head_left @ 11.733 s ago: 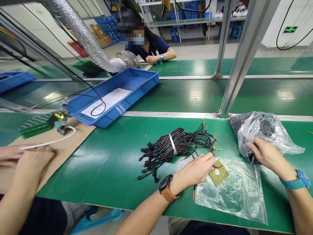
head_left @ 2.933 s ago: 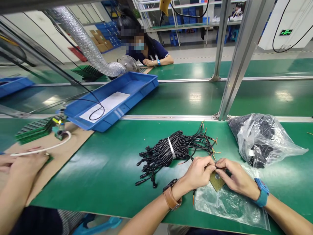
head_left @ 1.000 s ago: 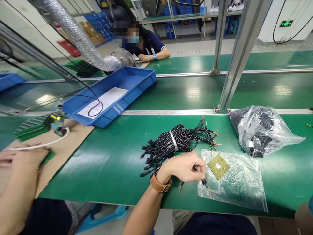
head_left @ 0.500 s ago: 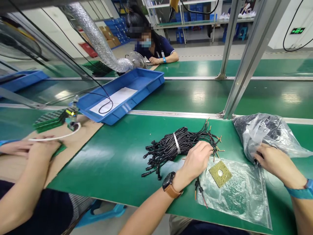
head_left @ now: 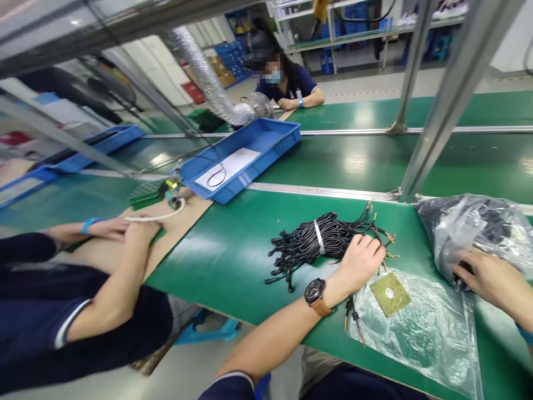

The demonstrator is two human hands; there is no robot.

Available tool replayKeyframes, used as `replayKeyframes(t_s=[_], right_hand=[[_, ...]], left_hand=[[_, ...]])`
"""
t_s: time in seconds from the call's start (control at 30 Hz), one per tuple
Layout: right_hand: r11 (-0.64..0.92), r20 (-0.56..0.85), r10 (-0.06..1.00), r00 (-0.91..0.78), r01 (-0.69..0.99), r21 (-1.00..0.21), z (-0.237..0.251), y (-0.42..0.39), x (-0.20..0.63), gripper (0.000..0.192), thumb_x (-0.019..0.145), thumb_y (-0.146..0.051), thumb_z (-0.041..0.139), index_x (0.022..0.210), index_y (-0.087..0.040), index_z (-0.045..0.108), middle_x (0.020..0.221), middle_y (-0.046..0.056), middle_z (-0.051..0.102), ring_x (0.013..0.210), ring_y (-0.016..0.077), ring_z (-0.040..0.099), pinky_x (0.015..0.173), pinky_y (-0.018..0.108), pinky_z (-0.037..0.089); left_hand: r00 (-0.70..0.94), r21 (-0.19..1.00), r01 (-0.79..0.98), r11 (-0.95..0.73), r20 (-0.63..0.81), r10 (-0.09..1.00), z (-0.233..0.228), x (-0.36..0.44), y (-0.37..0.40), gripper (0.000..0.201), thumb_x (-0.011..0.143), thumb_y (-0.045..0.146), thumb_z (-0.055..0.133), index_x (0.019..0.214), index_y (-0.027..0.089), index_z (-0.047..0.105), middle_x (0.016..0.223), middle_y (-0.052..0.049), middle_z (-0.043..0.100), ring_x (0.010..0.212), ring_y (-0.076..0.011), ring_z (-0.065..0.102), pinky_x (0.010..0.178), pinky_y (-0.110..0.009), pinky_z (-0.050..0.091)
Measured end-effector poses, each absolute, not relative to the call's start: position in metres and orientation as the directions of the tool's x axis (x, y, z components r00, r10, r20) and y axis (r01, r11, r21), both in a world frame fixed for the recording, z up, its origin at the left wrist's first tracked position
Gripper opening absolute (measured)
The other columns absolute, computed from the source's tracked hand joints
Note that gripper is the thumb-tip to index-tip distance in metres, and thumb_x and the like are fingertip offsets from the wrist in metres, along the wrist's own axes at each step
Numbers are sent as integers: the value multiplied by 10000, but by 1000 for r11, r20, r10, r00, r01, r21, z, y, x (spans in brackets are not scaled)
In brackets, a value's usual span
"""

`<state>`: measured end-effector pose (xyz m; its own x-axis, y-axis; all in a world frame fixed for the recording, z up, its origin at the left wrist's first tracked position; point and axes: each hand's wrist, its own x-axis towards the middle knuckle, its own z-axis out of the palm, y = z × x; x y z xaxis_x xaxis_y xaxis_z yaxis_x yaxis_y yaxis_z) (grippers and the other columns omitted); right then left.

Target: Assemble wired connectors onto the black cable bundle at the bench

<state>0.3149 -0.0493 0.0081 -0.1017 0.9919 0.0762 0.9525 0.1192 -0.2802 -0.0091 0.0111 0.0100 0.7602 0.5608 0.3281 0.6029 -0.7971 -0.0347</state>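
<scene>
Under my left hand (head_left: 361, 260), whose curled fingers press down on it, lies the tied bundle of black cables (head_left: 320, 244), pinned steady. My right hand (head_left: 485, 276) reaches the plastic bag (head_left: 478, 230); whether its fingers are closed, I cannot tell.

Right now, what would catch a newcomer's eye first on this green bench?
The bundle of black cables tied with a white band lies mid-bench, the left hand resting on its stripped ends. To the right, the right hand reaches into a clear bag of black parts. Behind, a blue tray sits tilted over the bench rail.
</scene>
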Motion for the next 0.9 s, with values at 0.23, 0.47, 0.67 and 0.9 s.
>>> replayKeyframes(t_s=[0.23,0.47,0.67,0.9], right_hand=[[179,-2,982,-188,941,-287,-9,-36,334,236,905,-484,538,1019,-301,634,1000,98,751,743,329,728,649,421,525],[94,-3,995,-102,928,-361,30,-40,306,151,863,-386,514,818,-245,544,612,9,594,537,232,588,561,331,436],[39,-19,999,-48,947,-319,38,-42,300,322,920,-335,364,621,-248,441,591,47,598,582,229,569,609,331,371],[-42,11,999,46,969,-244,49,-51,299,443,949,-456,398,562,-243,426,526,33,557,511,207,511,578,329,314]], left_hand=[[763,89,554,-827,342,548,11,-17,10,268,1069,189,391,942,143,623,938,-70,618,885,-195,534,774,-345,375],[807,321,363,-875,360,467,22,-38,9,199,1027,227,486,927,161,645,828,-28,660,768,-163,584,712,-319,402],[887,328,367,-870,157,433,27,-48,13,128,1001,259,527,929,195,610,680,10,630,641,-166,601,625,-312,369],[892,261,402,-878,105,440,28,-38,4,145,1002,244,550,870,186,561,825,-6,660,705,-160,603,657,-315,375]])
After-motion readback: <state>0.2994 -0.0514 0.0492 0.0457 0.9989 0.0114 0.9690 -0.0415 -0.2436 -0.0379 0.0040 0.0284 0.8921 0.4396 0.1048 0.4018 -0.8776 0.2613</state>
